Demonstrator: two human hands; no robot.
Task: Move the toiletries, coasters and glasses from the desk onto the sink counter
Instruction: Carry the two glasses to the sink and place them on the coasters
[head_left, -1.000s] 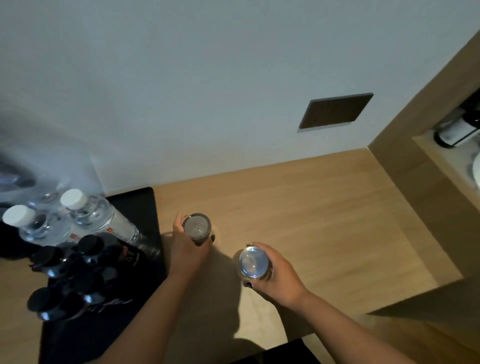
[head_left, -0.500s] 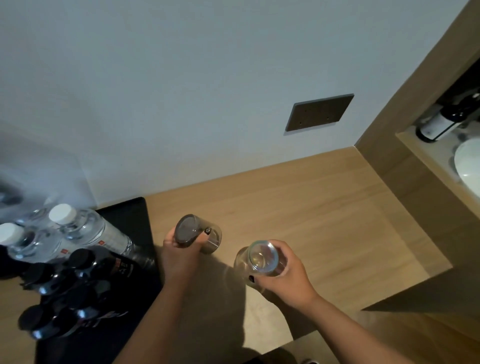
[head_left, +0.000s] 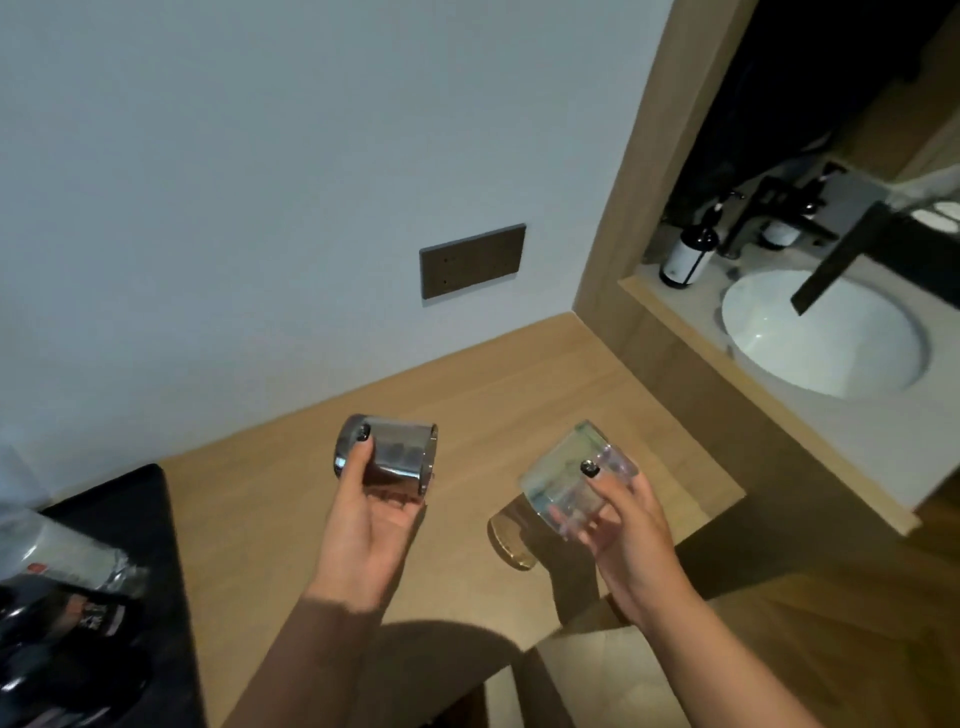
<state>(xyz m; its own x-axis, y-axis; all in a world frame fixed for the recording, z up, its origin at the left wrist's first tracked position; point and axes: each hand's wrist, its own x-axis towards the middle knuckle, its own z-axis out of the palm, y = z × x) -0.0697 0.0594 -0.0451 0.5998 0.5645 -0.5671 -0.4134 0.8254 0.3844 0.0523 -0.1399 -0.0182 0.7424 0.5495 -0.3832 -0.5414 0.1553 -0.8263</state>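
Far left I see a black tray (head_left: 130, 525) w/ bottles (head_left: 67, 587) on it, blurred, can't read much there. Next, my left hand (head_left: 369, 525) grips a smoky grey glass (head_left: 387, 457): short, straight-sided tumbler, tipped on its side, thick base pointing left, open mouth to the right. Thumb w/ dark nail lies across the base end, fingers curl under the wall, so the glass sits in the palm, lifted off the wooden desk (head_left: 467, 395). Btwn the hands, on the desk surface, there's a pale round patch (head_left: 511, 540) under the right-hand glass; can't tell if it's a coaster or just light thru the glass. Right hand (head_left: 623, 530) holds a clear glass (head_left: 571, 478) w/ a faint iridescent tint, also tilted, mouth facing up-left; thumb presses the near wall, fingers wrap behind. Both glasses are in the air above the desk, near each other but not touching. Further right, past the wood partition, the sink counter (head_left: 857, 447) w/ white basin (head_left: 826, 338), dark faucet (head_left: 841, 254) and a dark pump bottle (head_left: 688, 254) at its back left corner, well apart from both glasses.
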